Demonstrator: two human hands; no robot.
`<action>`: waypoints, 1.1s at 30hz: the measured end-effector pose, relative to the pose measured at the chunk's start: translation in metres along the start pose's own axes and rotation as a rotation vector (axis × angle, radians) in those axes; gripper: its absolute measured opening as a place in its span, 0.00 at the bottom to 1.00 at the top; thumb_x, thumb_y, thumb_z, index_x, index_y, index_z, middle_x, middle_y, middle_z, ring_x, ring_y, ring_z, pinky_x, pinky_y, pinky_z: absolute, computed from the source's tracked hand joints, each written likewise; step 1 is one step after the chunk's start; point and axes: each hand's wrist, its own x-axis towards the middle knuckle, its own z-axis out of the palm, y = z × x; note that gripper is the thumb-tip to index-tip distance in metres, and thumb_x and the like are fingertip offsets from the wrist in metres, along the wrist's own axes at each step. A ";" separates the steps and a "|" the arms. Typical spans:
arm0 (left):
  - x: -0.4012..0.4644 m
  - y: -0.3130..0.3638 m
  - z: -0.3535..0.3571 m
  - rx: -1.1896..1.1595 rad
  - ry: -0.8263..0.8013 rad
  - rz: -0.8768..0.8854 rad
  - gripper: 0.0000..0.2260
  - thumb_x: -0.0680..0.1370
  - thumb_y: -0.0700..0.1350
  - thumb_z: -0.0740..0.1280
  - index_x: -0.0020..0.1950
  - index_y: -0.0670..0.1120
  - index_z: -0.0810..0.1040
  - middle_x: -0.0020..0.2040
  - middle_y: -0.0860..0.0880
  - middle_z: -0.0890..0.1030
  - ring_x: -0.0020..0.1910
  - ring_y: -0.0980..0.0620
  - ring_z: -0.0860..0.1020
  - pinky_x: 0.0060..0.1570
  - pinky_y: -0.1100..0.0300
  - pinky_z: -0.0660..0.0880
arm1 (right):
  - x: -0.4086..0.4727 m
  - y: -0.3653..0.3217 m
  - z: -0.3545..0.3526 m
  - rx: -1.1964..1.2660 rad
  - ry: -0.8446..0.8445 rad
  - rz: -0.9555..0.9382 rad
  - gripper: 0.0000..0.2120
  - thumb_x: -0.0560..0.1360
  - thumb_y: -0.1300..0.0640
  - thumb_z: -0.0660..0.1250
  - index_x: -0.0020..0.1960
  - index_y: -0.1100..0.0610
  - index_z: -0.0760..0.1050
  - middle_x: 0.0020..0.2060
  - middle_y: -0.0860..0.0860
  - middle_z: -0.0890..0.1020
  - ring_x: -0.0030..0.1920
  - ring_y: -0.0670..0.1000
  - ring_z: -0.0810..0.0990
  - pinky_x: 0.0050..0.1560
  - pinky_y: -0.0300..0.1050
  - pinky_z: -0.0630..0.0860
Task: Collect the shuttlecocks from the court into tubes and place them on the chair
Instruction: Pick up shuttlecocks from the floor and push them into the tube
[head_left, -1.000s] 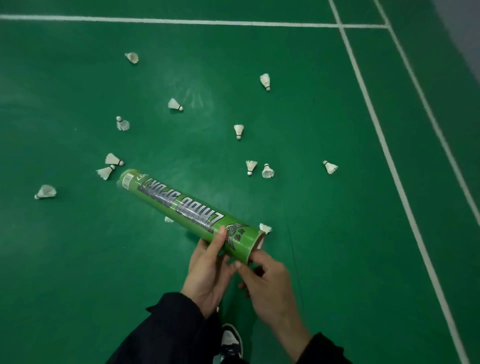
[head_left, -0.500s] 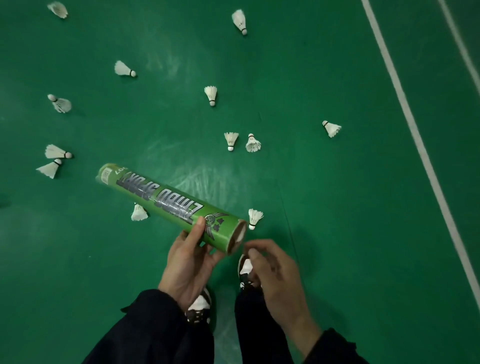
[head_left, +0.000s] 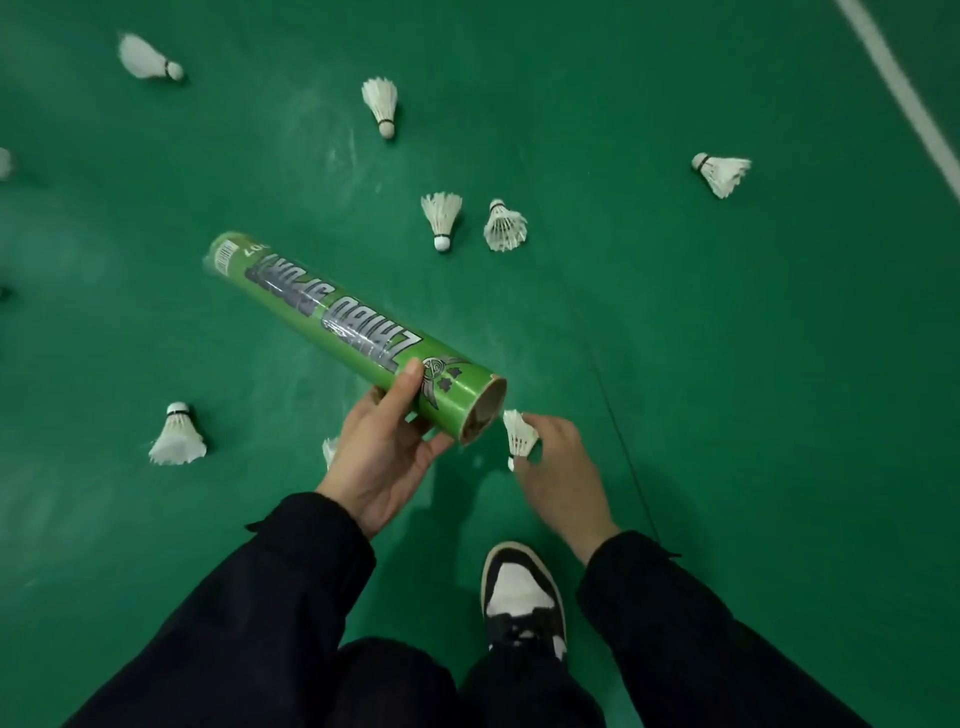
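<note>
Green court floor (head_left: 727, 389), white line (head_left: 904, 98), scattered shuttlecocks (head_left: 441, 218).

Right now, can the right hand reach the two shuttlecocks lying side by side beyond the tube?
Probably not yet: the right hand already pinches a shuttlecock, and the pair lies farther off. Nothing on the floor blocks the way.

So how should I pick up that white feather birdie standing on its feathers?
Pinch the white feather shuttlecock by its round cork tip, coming straight down from above. It stands on its skirt, cork up and clear; squeezing the feathers could bend them.
</note>
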 end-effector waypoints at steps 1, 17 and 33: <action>0.008 0.000 0.000 0.009 -0.003 0.009 0.24 0.80 0.47 0.68 0.73 0.37 0.71 0.59 0.41 0.86 0.56 0.48 0.86 0.53 0.47 0.85 | 0.009 0.010 0.008 -0.015 0.023 -0.062 0.27 0.78 0.56 0.67 0.76 0.47 0.65 0.74 0.47 0.68 0.60 0.54 0.80 0.63 0.53 0.77; 0.006 0.024 0.020 -0.157 -0.101 0.012 0.28 0.83 0.53 0.64 0.77 0.36 0.70 0.72 0.36 0.77 0.64 0.43 0.80 0.52 0.52 0.85 | -0.035 -0.079 -0.045 0.541 0.681 -0.698 0.05 0.76 0.63 0.72 0.52 0.57 0.83 0.47 0.49 0.83 0.51 0.45 0.82 0.54 0.36 0.77; 0.011 0.004 0.006 -0.076 -0.167 0.026 0.29 0.82 0.53 0.66 0.74 0.32 0.73 0.71 0.33 0.77 0.70 0.39 0.76 0.68 0.48 0.77 | -0.020 -0.106 -0.027 0.005 0.151 -0.460 0.15 0.77 0.44 0.62 0.59 0.50 0.77 0.50 0.48 0.82 0.43 0.53 0.81 0.47 0.53 0.79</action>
